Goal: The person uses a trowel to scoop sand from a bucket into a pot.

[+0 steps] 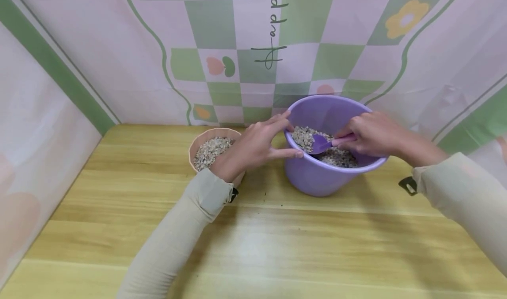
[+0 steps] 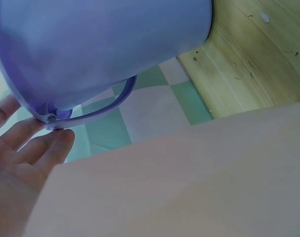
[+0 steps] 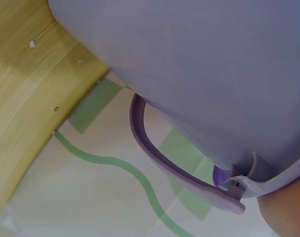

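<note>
A purple bucket [image 1: 317, 180] stands on the table with gravel [image 1: 304, 138] inside. Over its right side reaches my right hand [image 1: 370, 134], gripping the pink handle of a small purple shovel [image 1: 321, 144], whose blade is at the gravel. My left hand [image 1: 257, 142] touches the left rim with thumb and fingers spread. In the left wrist view, fingers [image 2: 56, 148] rest by the joint of the bucket's handle [image 2: 103, 109]. Beneath the left forearm, a peach scalloped bowl [image 1: 194, 145] holds gravel too, partly hidden. The right wrist view shows mostly the bucket's outer wall [image 3: 199, 74].
The wooden table [image 1: 253, 246] extends toward me, with a few small grains lying on it. Close behind the bucket and bowl hangs a green-and-white checked cloth [image 1: 257, 26], and similar cloth [image 1: 35, 127] borders the left side.
</note>
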The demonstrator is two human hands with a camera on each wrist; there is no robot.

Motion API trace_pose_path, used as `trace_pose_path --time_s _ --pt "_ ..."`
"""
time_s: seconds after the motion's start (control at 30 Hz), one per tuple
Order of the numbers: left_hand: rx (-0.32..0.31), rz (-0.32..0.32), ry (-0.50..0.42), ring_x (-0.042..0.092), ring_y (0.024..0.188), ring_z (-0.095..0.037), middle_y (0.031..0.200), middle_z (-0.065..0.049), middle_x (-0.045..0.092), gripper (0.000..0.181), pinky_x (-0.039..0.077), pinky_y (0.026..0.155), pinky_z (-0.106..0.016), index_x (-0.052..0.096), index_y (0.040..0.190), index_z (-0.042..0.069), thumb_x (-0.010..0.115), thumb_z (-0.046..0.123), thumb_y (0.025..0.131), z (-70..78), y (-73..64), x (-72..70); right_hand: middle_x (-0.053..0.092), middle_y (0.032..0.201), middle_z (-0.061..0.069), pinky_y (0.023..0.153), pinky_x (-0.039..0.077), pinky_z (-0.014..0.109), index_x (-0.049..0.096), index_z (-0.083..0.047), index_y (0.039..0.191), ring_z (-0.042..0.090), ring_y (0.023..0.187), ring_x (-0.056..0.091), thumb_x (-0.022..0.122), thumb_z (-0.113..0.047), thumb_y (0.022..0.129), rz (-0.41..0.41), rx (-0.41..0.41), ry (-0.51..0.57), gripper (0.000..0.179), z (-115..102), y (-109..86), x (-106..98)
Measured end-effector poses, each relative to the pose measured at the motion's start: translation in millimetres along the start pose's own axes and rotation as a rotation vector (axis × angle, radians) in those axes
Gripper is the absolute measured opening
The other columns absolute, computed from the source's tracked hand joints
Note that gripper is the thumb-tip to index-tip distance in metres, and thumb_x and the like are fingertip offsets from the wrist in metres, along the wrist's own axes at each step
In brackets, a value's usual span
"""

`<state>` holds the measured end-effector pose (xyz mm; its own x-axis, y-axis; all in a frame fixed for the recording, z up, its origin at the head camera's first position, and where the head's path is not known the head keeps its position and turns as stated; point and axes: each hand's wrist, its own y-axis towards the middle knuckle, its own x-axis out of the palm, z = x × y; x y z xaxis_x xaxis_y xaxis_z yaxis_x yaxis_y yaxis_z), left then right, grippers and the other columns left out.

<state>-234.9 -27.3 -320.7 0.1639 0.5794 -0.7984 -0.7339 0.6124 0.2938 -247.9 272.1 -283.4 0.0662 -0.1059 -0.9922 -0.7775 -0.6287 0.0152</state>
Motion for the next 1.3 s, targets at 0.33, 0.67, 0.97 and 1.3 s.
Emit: trace_pose_path --time_s 0.33,0.67,0.97,1.3 --pt "-0.013 -0.01 0.013 0.068 0.105 -0.026 0.16 -0.005 0.031 0.058 0.048 0.103 -0.04 0.063 0.121 0.017 0.073 0.059 0.082 2.6 -0.1 -0.1 0.073 0.077 -0.018 0.066 0.053 0.037 0.081 -0.028 0.096 0.002 0.066 0.064 0.079 -0.027 0.086 0.024 0.004 0.017 0.01 0 -3.4 -1" --pt "-0.013 -0.005 -0.002 0.067 0.109 -0.029 0.161 -0.005 0.03 0.059 0.047 0.105 -0.041 0.063 0.122 0.017 0.073 0.059 0.082 2.2 -0.6 -0.1 0.074 0.08 -0.018 0.063 0.053 0.034 0.081 -0.029 0.097 0.002 0.066 0.063 0.08 -0.027 0.086 0.053 0.012 0.029 0.011 0 -5.0 -3" --pt "-0.014 0.001 0.0 0.062 0.119 -0.03 0.16 -0.004 0.031 0.058 0.044 0.107 -0.041 0.063 0.122 0.019 0.072 0.061 0.082 2.1 -0.8 1.3 0.076 0.083 -0.008 0.063 0.056 0.035 0.081 -0.021 0.099 0.009 0.068 0.068 0.081 -0.027 0.084 0.063 0.008 0.056 0.016 0 -7.6 -6" --pt "-0.018 0.008 -0.004 0.067 0.108 -0.026 0.16 -0.004 0.032 0.056 0.048 0.101 -0.036 0.063 0.121 0.02 0.073 0.06 0.082 3.4 -1.6 -0.2 0.076 0.082 -0.008 0.06 0.054 0.034 0.081 -0.021 0.1 0.012 0.068 0.067 0.082 -0.028 0.084 0.08 -0.008 0.028 0.017 1 -9.3 -11"
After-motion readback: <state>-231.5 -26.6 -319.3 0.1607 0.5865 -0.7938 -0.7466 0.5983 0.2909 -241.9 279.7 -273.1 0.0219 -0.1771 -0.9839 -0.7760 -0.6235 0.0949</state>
